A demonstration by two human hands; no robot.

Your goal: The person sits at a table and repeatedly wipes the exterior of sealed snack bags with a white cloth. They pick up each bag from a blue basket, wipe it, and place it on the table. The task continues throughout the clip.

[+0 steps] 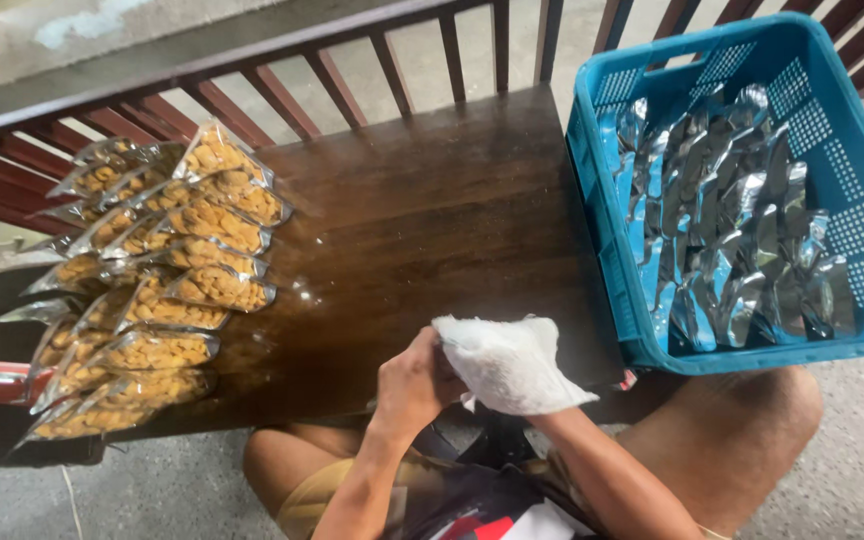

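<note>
At the near edge of the dark wooden table (432, 220), the right hand (512, 365), covered by a white plastic glove (527, 385), is curling loosely while the bare left hand (414, 385) is pinching the glove's cuff. Filled snack pouches (152, 280) are lying at left, a blue crate (852, 230) of silver pouches (732, 220) at right.

We see a dark brown glossy wooden tabletop (432, 220) catching daylight, a reddish-brown wooden railing with slanted balusters (282, 75) behind it, and a grey concrete floor (132, 500) beneath and beyond.
</note>
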